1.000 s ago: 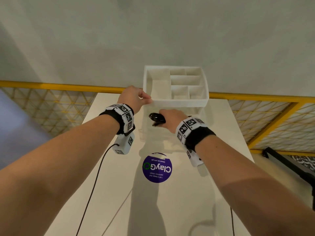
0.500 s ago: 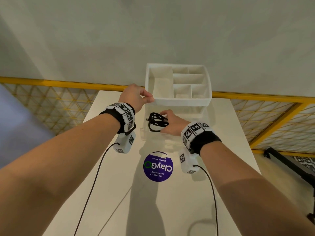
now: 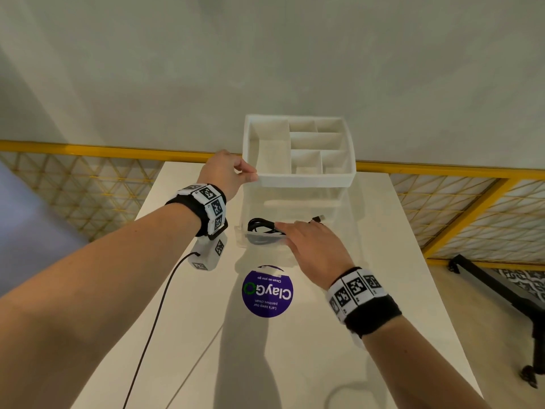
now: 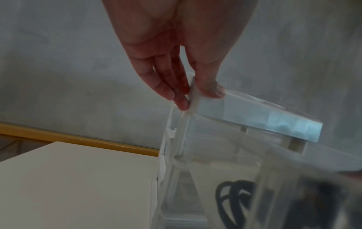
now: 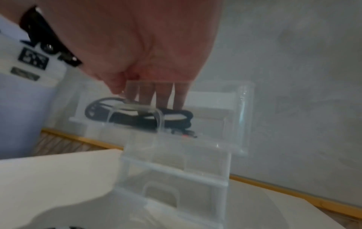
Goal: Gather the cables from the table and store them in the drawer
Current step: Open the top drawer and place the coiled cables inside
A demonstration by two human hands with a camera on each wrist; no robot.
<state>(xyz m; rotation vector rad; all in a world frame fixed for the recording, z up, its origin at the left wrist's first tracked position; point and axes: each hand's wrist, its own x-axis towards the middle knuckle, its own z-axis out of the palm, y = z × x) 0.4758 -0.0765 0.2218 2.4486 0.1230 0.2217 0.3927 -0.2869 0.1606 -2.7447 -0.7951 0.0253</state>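
A moment ago the right hand [image 3: 309, 240] was holding the black cable [image 3: 262, 226] over the drawer [image 3: 259, 243]. Now the cable lies inside the clear drawer, which is pulled out. The right hand has let go and rests on the drawer's front edge, fingers straight and over the lip. The left hand [image 3: 225, 172] still pinches the corner of the white tray [image 3: 303, 180] on top to keep the box steady on the worktop [image 3: 324, 349]. I think pushing the drawer shut comes next.
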